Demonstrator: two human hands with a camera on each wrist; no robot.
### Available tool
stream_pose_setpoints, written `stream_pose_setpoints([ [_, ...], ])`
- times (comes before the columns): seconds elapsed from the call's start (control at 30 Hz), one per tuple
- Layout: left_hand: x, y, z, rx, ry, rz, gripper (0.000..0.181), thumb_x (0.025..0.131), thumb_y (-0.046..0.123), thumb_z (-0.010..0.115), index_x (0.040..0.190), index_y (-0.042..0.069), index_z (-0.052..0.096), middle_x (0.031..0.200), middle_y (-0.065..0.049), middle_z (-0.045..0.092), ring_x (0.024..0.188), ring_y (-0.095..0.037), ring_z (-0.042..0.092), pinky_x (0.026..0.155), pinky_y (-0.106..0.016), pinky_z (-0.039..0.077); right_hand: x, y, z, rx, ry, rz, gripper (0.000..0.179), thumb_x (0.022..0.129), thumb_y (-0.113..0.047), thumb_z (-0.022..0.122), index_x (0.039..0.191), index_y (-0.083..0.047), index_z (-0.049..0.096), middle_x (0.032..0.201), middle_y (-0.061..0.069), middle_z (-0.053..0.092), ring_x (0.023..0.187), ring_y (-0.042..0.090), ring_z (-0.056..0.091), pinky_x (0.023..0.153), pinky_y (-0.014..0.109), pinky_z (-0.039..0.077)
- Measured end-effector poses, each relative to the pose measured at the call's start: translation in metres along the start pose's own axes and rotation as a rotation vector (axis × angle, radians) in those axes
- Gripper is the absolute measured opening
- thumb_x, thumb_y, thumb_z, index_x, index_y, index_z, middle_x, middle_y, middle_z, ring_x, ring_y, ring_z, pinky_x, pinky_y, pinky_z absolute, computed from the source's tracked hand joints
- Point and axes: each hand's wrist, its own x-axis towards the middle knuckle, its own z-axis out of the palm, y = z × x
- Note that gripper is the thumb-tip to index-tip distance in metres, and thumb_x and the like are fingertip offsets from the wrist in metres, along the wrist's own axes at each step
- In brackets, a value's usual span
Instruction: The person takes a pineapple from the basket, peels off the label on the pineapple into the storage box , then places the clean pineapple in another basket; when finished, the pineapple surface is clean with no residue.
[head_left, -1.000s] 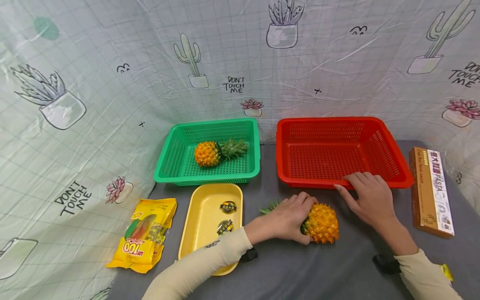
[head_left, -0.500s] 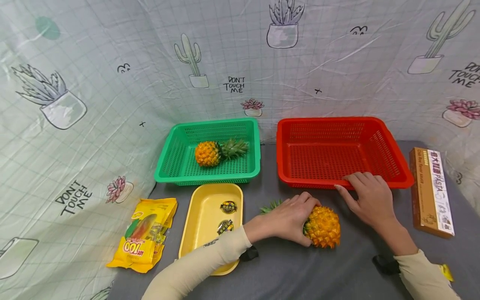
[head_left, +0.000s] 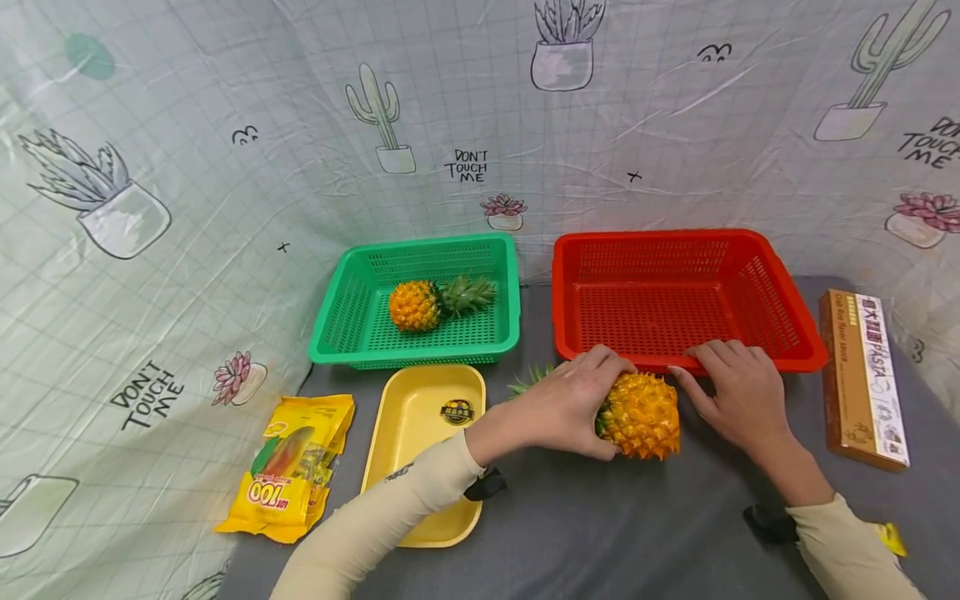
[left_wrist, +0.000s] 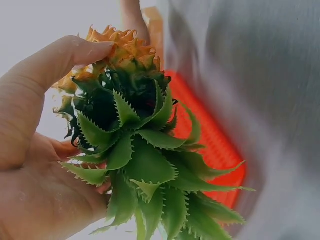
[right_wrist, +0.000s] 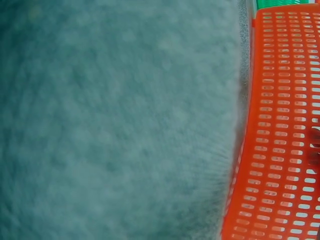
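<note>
My left hand [head_left: 573,404] grips a small orange pineapple [head_left: 641,417] around the end near its crown, thumb on the near side. In the left wrist view, the pineapple's spiny green crown [left_wrist: 150,165] points toward the camera, and the thumb presses the orange skin. The fruit lies on its side, its far edge overlapping the front rim of the red basket [head_left: 592,362] in the head view. My right hand [head_left: 738,396] holds that rim, fingers bent over it and thumb at the outer side. The right wrist view catches only the basket's slotted wall.
A green basket [head_left: 352,333] at back left holds another pineapple [head_left: 416,306]. Before it lies a yellow tray [head_left: 405,450], partly under the left forearm. A yellow mango candy bag [head_left: 288,467] lies far left, a pasta box [head_left: 862,379] far right. A printed curtain hangs behind.
My left hand has raised the pineapple up and away from me, toward the red basket's front rim. My right hand stays at the rim.
</note>
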Motion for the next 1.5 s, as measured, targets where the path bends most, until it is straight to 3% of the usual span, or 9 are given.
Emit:
stream_pose_setpoints([
  [0.3,-0.015,-0.023,-0.051,-0.06,0.104,-0.075,0.09,0.072,0.033,0.094,0.146,0.007,0.049,0.132,-0.006,0.05,0.111,-0.015,0.052,0.096,-0.026,0.046,-0.004,-0.002,0.003,-0.003,-0.005,0.026,0.065,0.106,-0.061,0.045,0.101,-0.001,0.07,0.093,0.02,0.07,0.081,0.042,0.061,0.066,0.054,0.046],
  [0.5,-0.027,-0.048,-0.081,-0.05,0.201,-0.15,0.091,0.071,0.031,0.095,0.146,0.006,0.049,0.134,-0.008,0.049,0.114,-0.018,0.052,0.098,-0.033,0.048,0.0,-0.001,0.003,0.0,0.023,0.018,0.063,0.105,-0.059,0.047,0.101,-0.001,0.072,0.092,0.02,0.071,0.081,0.042,0.062,0.066,0.055,0.046],
  [0.67,-0.039,-0.071,-0.099,-0.037,0.242,-0.226,0.092,0.071,0.028,0.094,0.147,0.005,0.048,0.135,-0.011,0.049,0.114,-0.021,0.052,0.098,-0.038,0.049,-0.001,-0.001,0.002,-0.006,0.024,0.016,0.062,0.105,-0.059,0.047,0.101,-0.001,0.071,0.092,0.02,0.07,0.079,0.042,0.062,0.065,0.055,0.046],
  [1.1,-0.064,-0.131,-0.113,-0.07,0.238,-0.402,0.092,0.075,0.029,0.094,0.149,0.002,0.047,0.14,-0.015,0.047,0.118,-0.029,0.053,0.101,-0.048,0.048,-0.002,0.0,0.0,-0.01,0.031,-0.004,0.06,0.105,-0.058,0.048,0.1,-0.002,0.07,0.09,0.019,0.069,0.078,0.041,0.061,0.064,0.054,0.045],
  [1.37,-0.077,-0.163,-0.106,-0.074,0.185,-0.496,0.094,0.077,0.031,0.094,0.151,0.0,0.045,0.14,-0.019,0.047,0.12,-0.033,0.053,0.102,-0.052,0.047,-0.001,0.0,0.003,-0.019,0.025,0.001,0.061,0.105,-0.058,0.047,0.1,-0.002,0.071,0.091,0.02,0.07,0.079,0.042,0.061,0.064,0.054,0.045],
  [1.5,-0.08,-0.173,-0.099,-0.061,0.148,-0.499,0.096,0.077,0.033,0.096,0.151,-0.001,0.045,0.14,-0.02,0.047,0.121,-0.033,0.053,0.103,-0.052,0.047,0.0,0.0,0.003,-0.018,0.025,0.002,0.061,0.105,-0.058,0.047,0.1,-0.002,0.071,0.092,0.02,0.07,0.08,0.042,0.061,0.064,0.054,0.045],
])
